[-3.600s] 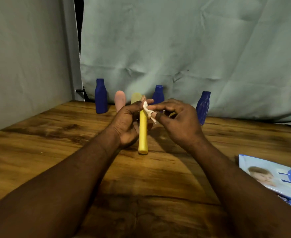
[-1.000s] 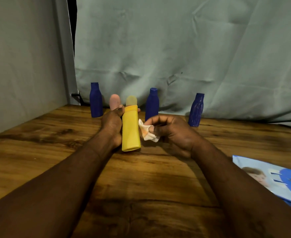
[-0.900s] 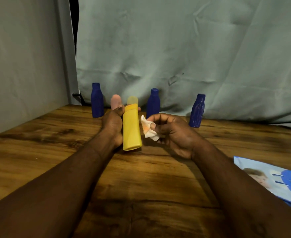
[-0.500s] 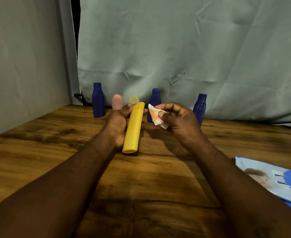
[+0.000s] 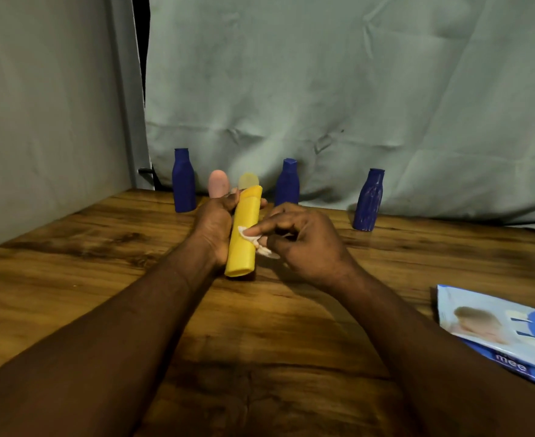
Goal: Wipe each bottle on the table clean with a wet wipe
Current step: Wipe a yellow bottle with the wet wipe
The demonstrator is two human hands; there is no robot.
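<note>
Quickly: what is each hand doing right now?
Left hand: grips the yellow bottle.
Right hand: pinches the wet wipe against it.

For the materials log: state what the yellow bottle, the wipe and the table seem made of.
Yellow bottle: probably plastic, matte; even opaque colour, soft sheen.
Wipe: thin nonwoven or tissue, it seems; white, crumpled.
Table: wood or wood-look laminate; grain shows, slight gloss.
</note>
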